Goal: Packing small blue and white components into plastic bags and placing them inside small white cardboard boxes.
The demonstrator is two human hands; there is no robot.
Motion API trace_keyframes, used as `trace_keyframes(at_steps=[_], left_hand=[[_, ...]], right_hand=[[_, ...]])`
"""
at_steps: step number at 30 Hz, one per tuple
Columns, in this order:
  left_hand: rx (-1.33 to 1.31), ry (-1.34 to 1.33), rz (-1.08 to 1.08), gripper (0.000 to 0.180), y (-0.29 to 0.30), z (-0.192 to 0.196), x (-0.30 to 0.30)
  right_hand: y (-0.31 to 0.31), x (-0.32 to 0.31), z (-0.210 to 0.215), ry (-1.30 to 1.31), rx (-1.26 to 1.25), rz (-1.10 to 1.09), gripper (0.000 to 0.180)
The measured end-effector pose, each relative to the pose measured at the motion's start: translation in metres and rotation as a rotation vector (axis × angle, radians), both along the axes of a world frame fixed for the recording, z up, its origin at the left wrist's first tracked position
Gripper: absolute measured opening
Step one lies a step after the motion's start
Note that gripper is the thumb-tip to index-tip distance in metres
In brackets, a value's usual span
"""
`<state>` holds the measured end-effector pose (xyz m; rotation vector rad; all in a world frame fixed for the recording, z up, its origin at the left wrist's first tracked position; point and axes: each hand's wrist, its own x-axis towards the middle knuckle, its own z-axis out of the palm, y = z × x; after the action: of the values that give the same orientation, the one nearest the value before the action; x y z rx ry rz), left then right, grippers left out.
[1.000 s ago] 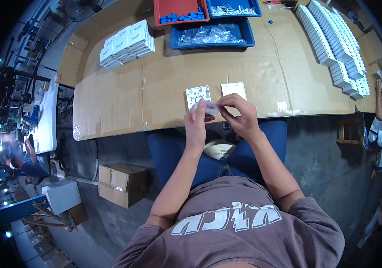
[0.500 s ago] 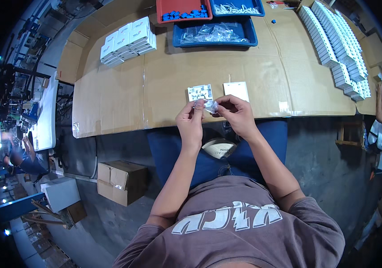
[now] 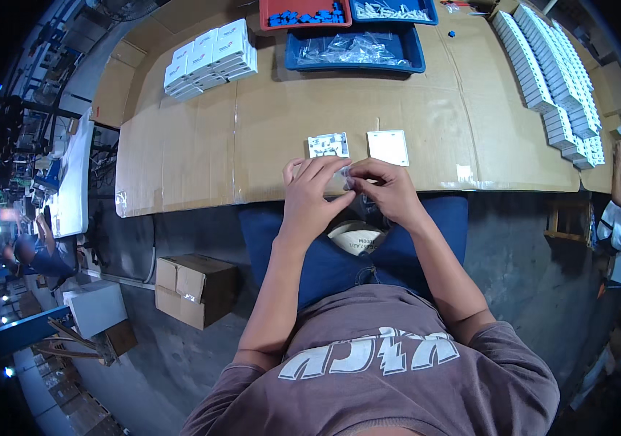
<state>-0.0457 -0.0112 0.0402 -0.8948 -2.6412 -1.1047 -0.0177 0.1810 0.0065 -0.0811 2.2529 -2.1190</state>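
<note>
A small, clear plastic bag [image 3: 345, 174] is held above the near edge of a long counter covered in brown cardboard [image 3: 274, 116]. It is pinched between the thumb and fingertips of the right hand [image 3: 389, 191]. The left hand [image 3: 313, 191] is held just beside it with fingers extended and thumb spread apart; whether the bag is touched by its fingertips cannot be told.

Just beyond the left hand, a white square piece with small pale parts on it [image 3: 328, 144] is laid on the counter, its near edge partly hidden by the fingers. To its right, a plain white square plate [image 3: 389, 147] is set apart from it, just beyond the right hand.

At the far side, a rectangular blue plastic tray [image 3: 357, 68] is filled with clear plastic bags. Behind it, small blue parts are held in a red plastic tray [image 3: 307, 26] on the left, and small white parts in a second blue plastic tray [image 3: 426, 22] on the right. A single small blue piece [image 3: 452, 34] is left on the counter farther right. White square boxes [image 3: 212, 58] are stacked at the far left, and long rows of thin white boxes [image 3: 554, 87] are lined up at the far right.
</note>
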Motion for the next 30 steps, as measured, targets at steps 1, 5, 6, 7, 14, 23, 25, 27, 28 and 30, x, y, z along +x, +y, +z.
trace_keyframes(at_steps=[1, 5, 6, 7, 14, 23, 25, 27, 28, 30], left_hand=[[0.004, -0.011, 0.011, 0.055, -0.003, -0.006, -0.001], [0.045, -0.119, 0.032, 0.048, -0.008, -0.016, -0.001], [0.045, -0.121, 0.031, 0.048, -0.008, -0.015, -0.001], [0.091, -0.157, 0.023, 0.043, -0.008, -0.014, -0.002], [0.34, -0.622, 0.022, 0.028, -0.008, -0.008, 0.001], [0.988, -1.333, 0.01, 0.03, -0.012, -0.048, 0.006], [1.076, -1.427, -0.019, 0.033, -0.01, -0.049, 0.01], [1.096, -1.488, -0.083, 0.035, -0.009, -0.049, 0.01], [1.115, -1.544, -0.149, 0.037, -0.009, -0.049, 0.01], [1.12, -1.592, -0.187, 0.038, -0.008, -0.05, 0.009]], right_hand=[[-0.002, 0.001, 0.003, -0.038, -0.058, 0.005, 0.015], [-0.002, 0.001, 0.003, -0.088, -0.063, 0.021, 0.016], [-0.001, 0.0, 0.003, -0.087, -0.045, 0.025, 0.016], [-0.001, 0.0, 0.003, -0.086, -0.027, 0.029, 0.017], [0.003, -0.002, 0.01, 0.101, 0.177, 0.037, 0.02], [0.0, -0.01, 0.004, 0.09, -0.24, 0.215, 0.051], [0.0, -0.011, 0.003, 0.067, -0.239, 0.228, 0.052], [0.0, -0.012, 0.003, 0.045, -0.238, 0.243, 0.053], [0.001, -0.012, 0.005, 0.003, -0.219, 0.259, 0.06], [0.002, -0.014, 0.006, -0.043, -0.202, 0.275, 0.069]])
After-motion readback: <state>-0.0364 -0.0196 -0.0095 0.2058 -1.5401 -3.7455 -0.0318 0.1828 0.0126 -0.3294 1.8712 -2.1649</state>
